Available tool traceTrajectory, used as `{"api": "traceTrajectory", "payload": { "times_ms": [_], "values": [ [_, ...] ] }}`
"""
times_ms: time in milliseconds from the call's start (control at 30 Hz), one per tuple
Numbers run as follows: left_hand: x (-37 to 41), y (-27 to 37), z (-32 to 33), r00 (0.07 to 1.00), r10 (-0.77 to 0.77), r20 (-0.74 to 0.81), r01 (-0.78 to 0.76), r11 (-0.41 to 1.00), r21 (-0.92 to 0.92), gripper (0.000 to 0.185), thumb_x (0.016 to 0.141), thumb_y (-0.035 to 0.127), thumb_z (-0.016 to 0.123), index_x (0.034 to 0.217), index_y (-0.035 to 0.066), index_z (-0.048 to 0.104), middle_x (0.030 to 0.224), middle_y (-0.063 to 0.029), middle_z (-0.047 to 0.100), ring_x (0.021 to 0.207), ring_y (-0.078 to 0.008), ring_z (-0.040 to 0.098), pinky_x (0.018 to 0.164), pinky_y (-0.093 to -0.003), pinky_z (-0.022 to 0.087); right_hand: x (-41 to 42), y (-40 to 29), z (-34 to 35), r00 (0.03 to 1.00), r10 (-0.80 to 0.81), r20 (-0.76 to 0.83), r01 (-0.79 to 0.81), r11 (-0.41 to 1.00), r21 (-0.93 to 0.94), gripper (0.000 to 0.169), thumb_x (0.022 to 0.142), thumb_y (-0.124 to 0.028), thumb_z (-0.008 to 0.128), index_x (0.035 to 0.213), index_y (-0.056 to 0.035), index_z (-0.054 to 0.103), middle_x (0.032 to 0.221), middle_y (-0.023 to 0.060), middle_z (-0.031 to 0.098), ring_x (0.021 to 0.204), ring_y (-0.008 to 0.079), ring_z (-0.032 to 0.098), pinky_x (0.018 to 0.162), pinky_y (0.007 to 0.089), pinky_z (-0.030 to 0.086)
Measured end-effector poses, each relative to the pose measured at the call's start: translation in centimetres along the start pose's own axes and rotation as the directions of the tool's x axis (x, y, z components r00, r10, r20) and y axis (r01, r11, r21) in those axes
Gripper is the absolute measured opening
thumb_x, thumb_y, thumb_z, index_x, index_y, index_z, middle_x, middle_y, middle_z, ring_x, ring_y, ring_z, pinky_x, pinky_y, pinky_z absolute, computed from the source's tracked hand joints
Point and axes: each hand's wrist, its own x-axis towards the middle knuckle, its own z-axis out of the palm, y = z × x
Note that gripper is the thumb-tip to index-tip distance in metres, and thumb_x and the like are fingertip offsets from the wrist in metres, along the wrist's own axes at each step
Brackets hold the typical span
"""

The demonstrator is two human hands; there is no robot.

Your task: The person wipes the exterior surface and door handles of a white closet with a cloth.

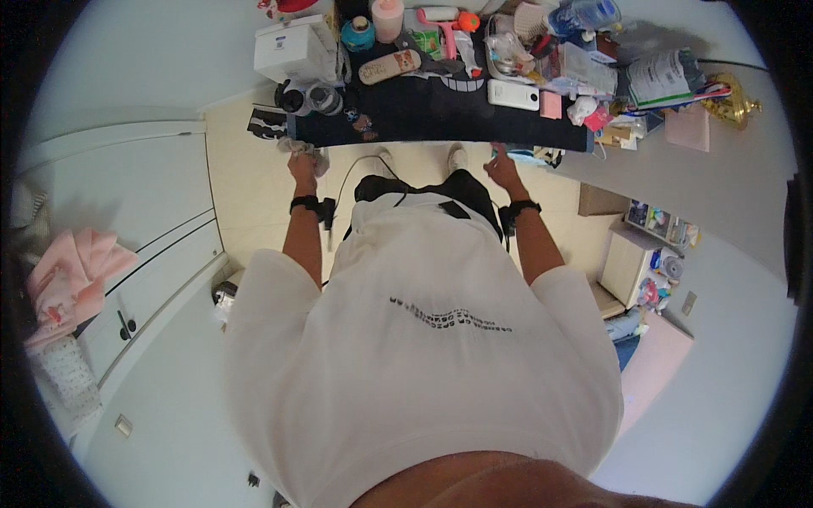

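Observation:
A crumpled grey cloth point(321, 162) is in my left hand point(303, 166), at the left front corner of a desk with a black mat point(419, 105). My right hand point(503, 170) is at the desk's front edge, right of the middle, with a finger extended towards it and nothing visible in its grasp; whether it touches the edge cannot be told. A white power bank or similar device point(513, 94) and a pink square object point(550, 105) lie on the mat beyond it. Small brown figures point(364, 126) lie nearer my left hand. Each wrist wears a black strap with a small device.
Along the desk's back stand a white box point(295, 49), a blue jar point(358, 34), a pink bottle point(387, 20), a spectacle case point(389, 66), a pink lint roller point(448, 28) and a loaded tray point(492, 51). A black cable point(346, 174) hangs before me. A white cabinet point(627, 267) stands at right.

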Motion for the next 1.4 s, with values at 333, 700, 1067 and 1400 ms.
{"api": "traceTrajectory", "payload": {
  "times_ms": [333, 700, 1067, 1400],
  "values": [
    [-6.3, 4.5, 4.8, 0.940, -0.336, 0.053, 0.302, 0.755, -0.582, 0.033, 0.069, -0.007, 0.051, 0.100, 0.003, 0.055, 0.078, -0.0043, 0.052, 0.066, -0.0206, 0.051, 0.058, -0.0339, 0.044, 4.9, 6.2, -5.8, 0.978, 0.151, 0.145, -0.162, 0.985, 0.062, 0.085, 0.081, -0.019, 0.063, 0.151, -0.0196, 0.015, 0.108, 0.0320, 0.061, 0.094, 0.0497, 0.060, 0.087, 0.0505, 0.049],
    [-17.3, 8.9, 20.5, 0.976, -0.214, 0.030, 0.190, 0.785, -0.590, 0.047, 0.079, -0.002, 0.049, 0.124, 0.008, 0.055, 0.092, -0.0035, 0.058, 0.072, -0.0168, 0.054, 0.060, -0.0280, 0.045, 2.5, 9.6, -9.0, 0.934, 0.030, 0.355, -0.021, 0.999, -0.028, 0.091, 0.083, -0.021, 0.061, 0.152, -0.0311, 0.002, 0.087, 0.0308, 0.064, 0.079, 0.0449, 0.063, 0.075, 0.0514, 0.051],
    [-11.3, 3.7, 14.9, 0.963, -0.249, -0.100, 0.197, 0.910, -0.365, 0.035, 0.087, -0.002, 0.048, 0.121, -0.001, 0.055, 0.092, -0.0088, 0.062, 0.065, -0.0156, 0.051, 0.053, -0.0320, 0.043, 2.9, 10.8, -9.8, 0.951, 0.011, 0.309, 0.006, 0.999, -0.054, 0.084, 0.084, -0.024, 0.060, 0.150, -0.0370, 0.011, 0.102, 0.0265, 0.065, 0.088, 0.0425, 0.064, 0.081, 0.0499, 0.052],
    [-13.9, 7.1, 18.2, 0.967, -0.226, -0.115, 0.074, 0.684, -0.725, 0.053, 0.074, -0.005, 0.046, 0.126, 0.001, 0.053, 0.088, -0.0112, 0.060, 0.078, -0.0258, 0.059, 0.070, -0.0380, 0.051, 2.8, 10.1, -9.6, 0.919, 0.130, 0.371, -0.101, 0.990, -0.098, 0.087, 0.085, -0.029, 0.059, 0.151, -0.0356, 0.003, 0.121, 0.0281, 0.057, 0.104, 0.0456, 0.059, 0.091, 0.0485, 0.048]
  ]
}}
